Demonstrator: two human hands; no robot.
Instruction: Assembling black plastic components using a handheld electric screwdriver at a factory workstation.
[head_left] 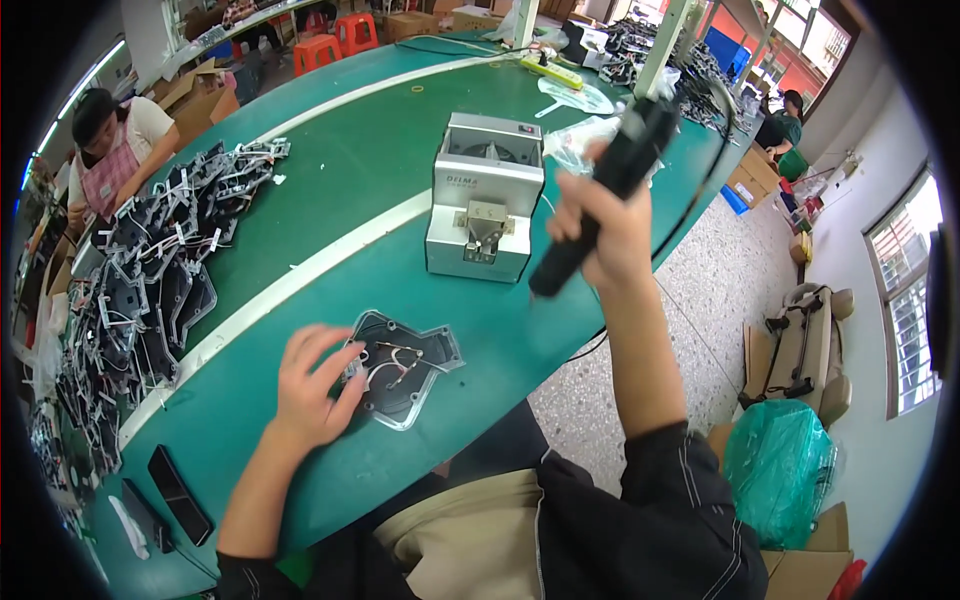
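Note:
My right hand [612, 222] is wrapped round a black electric screwdriver [615, 180], held tilted above the table with its tip low and to the left. A black cable runs from its upper end. Fingers apart, my left hand [318, 388] rests at the left edge of a dark grey plastic housing [402, 400]. The housing lies open side up on the green table, with thin wires and small parts inside; my fingertips partly hide its left side. Behind it and left of the screwdriver stands a silver screw feeder [480, 190].
A long pile of similar wired housings [150, 240] lies left, beyond a white strip [290, 285]. Two black devices [180, 495] lie near left. Across the table are a green-yellow power strip [551, 71] and a clear fan [575, 97]. A co-worker [115, 150] sits far left.

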